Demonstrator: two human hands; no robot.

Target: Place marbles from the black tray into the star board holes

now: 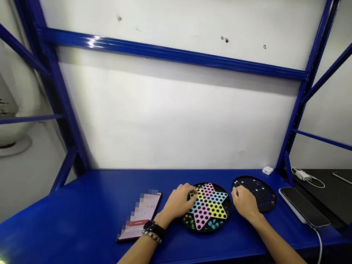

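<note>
We're looking down at a glossy blue metal surface [56,220] with two round black boards on it! The nearer one, a star-shaped board [202,231], has six pastel points drilled with holes, and the left hand [178,200] sits on its edge, fingers curled, with any grip hidden from us. The right hand [246,202] is over a second board [260,199], fingers bunched at its rim; we can't tell whether they hold anything. Small glassy marbles [212,224] fill the pockets, too many to count. Two phones lie nearby: one [141,215] left of the star, one cabled [303,206] at right.
</note>
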